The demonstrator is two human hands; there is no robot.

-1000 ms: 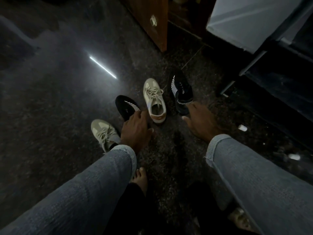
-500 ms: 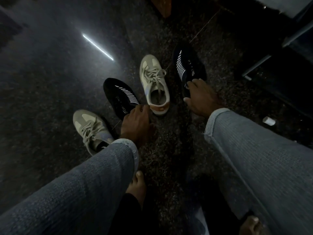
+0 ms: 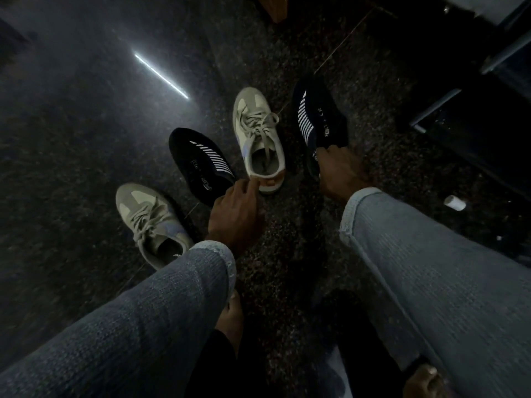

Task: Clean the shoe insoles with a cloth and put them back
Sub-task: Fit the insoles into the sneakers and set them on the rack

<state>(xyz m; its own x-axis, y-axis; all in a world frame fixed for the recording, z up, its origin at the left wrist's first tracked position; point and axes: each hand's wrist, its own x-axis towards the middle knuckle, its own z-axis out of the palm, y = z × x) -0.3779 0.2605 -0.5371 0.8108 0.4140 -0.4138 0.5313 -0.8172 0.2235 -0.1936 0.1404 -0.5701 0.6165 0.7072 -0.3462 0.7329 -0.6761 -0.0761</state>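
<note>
Four shoes lie on the dark speckled floor. My left hand [image 3: 234,216] curls its fingers over the heel of the left black striped shoe [image 3: 198,159], its thumb tip close to the heel of the middle beige sneaker [image 3: 258,139]. My right hand [image 3: 339,170] grips the heel opening of the right black striped shoe [image 3: 316,119], fingertips tucked inside. A second beige sneaker [image 3: 149,222] sits at the left, its heel partly behind my left sleeve. The insoles cannot be made out in the dim light.
A small white cylinder [image 3: 454,202] lies on the floor at the right. Dark furniture [image 3: 474,124] stands at the right, and a wooden corner [image 3: 273,10] shows at the top. My bare feet [image 3: 230,320] rest near the bottom. A bright light streak [image 3: 161,76] reflects off the floor.
The camera has tilted down and closer. My right hand slid up onto the right black shoe's opening. My left hand stayed at the left black shoe's heel, thumb now nearer the beige sneaker.
</note>
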